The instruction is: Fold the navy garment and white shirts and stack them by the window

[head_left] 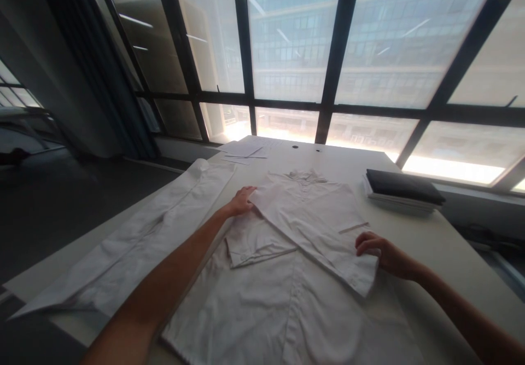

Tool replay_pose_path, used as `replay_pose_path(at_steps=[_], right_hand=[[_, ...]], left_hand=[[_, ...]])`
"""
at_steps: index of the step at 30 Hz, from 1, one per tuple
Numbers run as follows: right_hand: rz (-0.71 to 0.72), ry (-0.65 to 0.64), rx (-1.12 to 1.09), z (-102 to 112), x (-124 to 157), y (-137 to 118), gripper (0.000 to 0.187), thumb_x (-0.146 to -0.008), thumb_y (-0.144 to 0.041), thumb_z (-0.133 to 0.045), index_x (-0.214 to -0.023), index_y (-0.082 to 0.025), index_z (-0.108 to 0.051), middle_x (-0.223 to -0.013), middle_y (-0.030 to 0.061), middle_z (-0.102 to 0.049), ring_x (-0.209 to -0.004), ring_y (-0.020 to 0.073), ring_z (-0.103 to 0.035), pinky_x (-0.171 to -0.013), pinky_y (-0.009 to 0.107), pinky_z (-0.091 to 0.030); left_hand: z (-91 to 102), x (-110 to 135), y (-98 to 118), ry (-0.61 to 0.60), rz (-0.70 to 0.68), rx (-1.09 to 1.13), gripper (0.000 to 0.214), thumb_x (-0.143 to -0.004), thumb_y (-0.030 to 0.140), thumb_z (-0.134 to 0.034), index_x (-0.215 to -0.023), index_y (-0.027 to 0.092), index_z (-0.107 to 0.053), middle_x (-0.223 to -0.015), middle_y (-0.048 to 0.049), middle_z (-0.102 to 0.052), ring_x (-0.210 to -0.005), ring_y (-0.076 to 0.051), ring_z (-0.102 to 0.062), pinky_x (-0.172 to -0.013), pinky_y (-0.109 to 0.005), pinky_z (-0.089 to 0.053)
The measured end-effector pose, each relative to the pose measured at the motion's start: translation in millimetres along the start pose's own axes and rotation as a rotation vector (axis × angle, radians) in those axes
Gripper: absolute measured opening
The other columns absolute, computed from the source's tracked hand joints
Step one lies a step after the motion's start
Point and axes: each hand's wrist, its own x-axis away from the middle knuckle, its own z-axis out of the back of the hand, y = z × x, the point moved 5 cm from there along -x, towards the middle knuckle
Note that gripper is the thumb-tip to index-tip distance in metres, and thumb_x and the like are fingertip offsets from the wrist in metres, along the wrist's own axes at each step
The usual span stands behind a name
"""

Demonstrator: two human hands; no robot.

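A white shirt [287, 277] lies spread flat on the pale table [443, 244], collar toward the window. One sleeve [315, 233] is folded diagonally across the shirt's body, its cuff at the right. My left hand [241, 202] rests on the shirt's left shoulder at the top of that sleeve, fingers stretched flat. My right hand [383, 253] lies at the cuff end on the right, fingers curled onto the fabric edge.
A second white garment [143, 239] stretches along the table's left edge. A stack of folded dark and white cloth [402, 190] sits at the right rear. Loose papers [244, 150] lie at the far end by the large windows.
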Motion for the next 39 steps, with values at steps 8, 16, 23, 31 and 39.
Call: replay_pose_path(at_steps=[8,16,23,31,39], right_hand=[[0.02,0.085,-0.03,6.6,8.3,10.7,0.027,-0.088,-0.049,-0.067,-0.094,-0.024,-0.075,-0.109,0.0113,-0.069,-0.104,0.0288,-0.064,-0.093,0.041,-0.051],[0.023,0.003,0.048,-0.1,10.5,7.7,0.021,-0.092,-0.042,-0.064,-0.09,-0.024,-0.075,-0.102,0.0099,-0.066,-0.096,0.0254,-0.062,-0.089,0.038,-0.049],[-0.049,0.081,-0.063,1.8,8.8,25.6,0.03,-0.087,-0.05,-0.068,-0.08,-0.023,-0.078,-0.095,0.0094,-0.069,-0.093,0.0265,-0.064,-0.088,0.038,-0.049],[-0.208,0.34,-0.106,10.8,7.4,47.0,0.044,-0.086,-0.062,-0.062,-0.081,-0.02,-0.077,-0.089,0.0105,-0.074,-0.089,0.0278,-0.067,-0.086,0.039,-0.05],[-0.153,0.269,-0.03,0.1,5.8,38.8,0.034,-0.092,-0.049,-0.058,-0.083,-0.02,-0.076,-0.092,0.0107,-0.07,-0.088,0.0246,-0.064,-0.082,0.035,-0.05]], left_hand=[[-17.6,7.8,-23.6,0.01,-0.117,0.008,0.062,-0.08,0.008,-0.047,-0.138,0.022,-0.063,-0.143,-0.0044,-0.06,-0.134,-0.02,-0.053,-0.118,-0.035,-0.036],[-18.0,13.2,-26.1,-0.045,-0.112,-0.101,0.054,-0.084,0.012,-0.047,-0.132,0.024,-0.069,-0.148,-0.0014,-0.056,-0.139,-0.022,-0.048,-0.121,-0.037,-0.033],[-16.4,-8.8,-4.8,-0.082,-0.159,-0.124,0.052,-0.09,0.017,-0.042,-0.138,0.018,-0.062,-0.151,-0.0066,-0.052,-0.143,-0.022,-0.043,-0.122,-0.037,-0.032],[-75.0,-71.8,32.0,-0.375,-0.106,-0.306,0.063,-0.104,0.044,-0.03,-0.156,0.008,-0.034,-0.165,-0.0182,-0.024,-0.154,-0.029,-0.02,-0.123,-0.052,-0.021],[-80.8,-121.7,-7.9,-0.312,0.041,-0.273,0.063,-0.104,0.048,-0.027,-0.158,0.016,-0.031,-0.167,-0.0144,-0.018,-0.155,-0.029,-0.014,-0.122,-0.057,-0.016]])
